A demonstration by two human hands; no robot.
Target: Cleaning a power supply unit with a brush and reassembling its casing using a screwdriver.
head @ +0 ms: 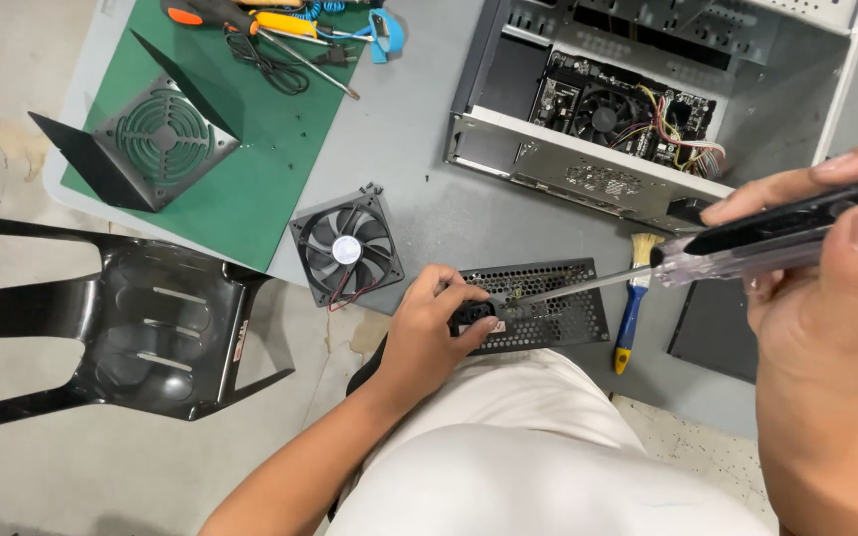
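Head view looks down over the person's white clothing onto the two hands. Nearest to the camera, the right hand (826,288) is closed around the handle of a screwdriver (737,248), thumb on top and fingers curled underneath. The long axis of the tool runs from this handle on the right, down and to the left, and its thin metal shaft ends at the perforated face of a black power supply unit (548,303). The tip appears to touch the metal mesh just beside the left hand (434,323).

The left hand grips the left end of the power supply unit, with fingers wrapped over its edge near the socket, and holds it at the front edge of the grey tabletop (429,189). So the left hand is on the unit itself, while the right hand is well apart from it and reaches it only through the shaft.

Just right of the unit lies a small brush (633,308) with a blue handle. To the left of it lies a loose black fan (347,248) with red and black wires. Farther back stands an open computer case (647,109), its board and cables visible. At the far left, a green mat (250,169) carries a black cover with fan grille (156,139) and some hand tools. A black plastic chair (151,328) stands on the floor at the left.
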